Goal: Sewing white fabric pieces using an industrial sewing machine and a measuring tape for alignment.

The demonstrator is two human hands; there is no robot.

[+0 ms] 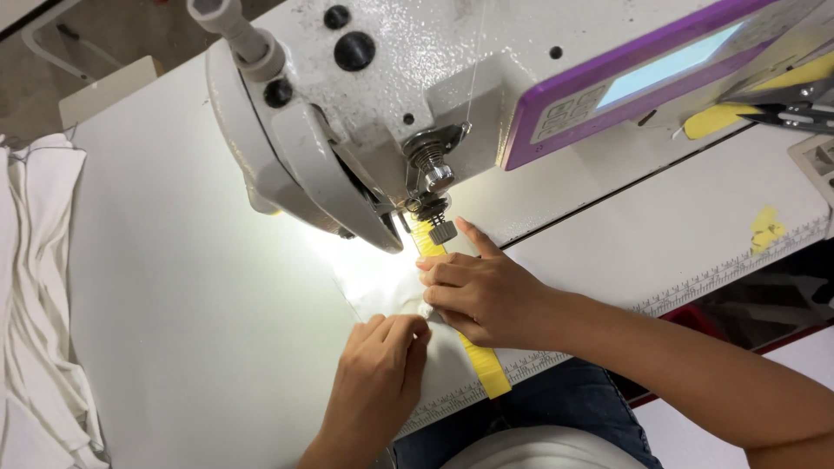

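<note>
Left hand (380,369) pinches white fabric (382,291); right hand (473,291) presses it flat, fingers together; forefinger near needle (415,211), prick risk; fabric could skew.

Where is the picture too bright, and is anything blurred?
In the head view, the machine's lamp burns out the white cloth by the left hand and right hand; the table's far left is dimmer; the scissors look slightly soft.

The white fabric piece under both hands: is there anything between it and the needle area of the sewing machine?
Nothing visible blocks it. The white fabric piece lies flat before the presser foot, with the left hand and right hand resting on it beside the yellow guide strip.
</note>
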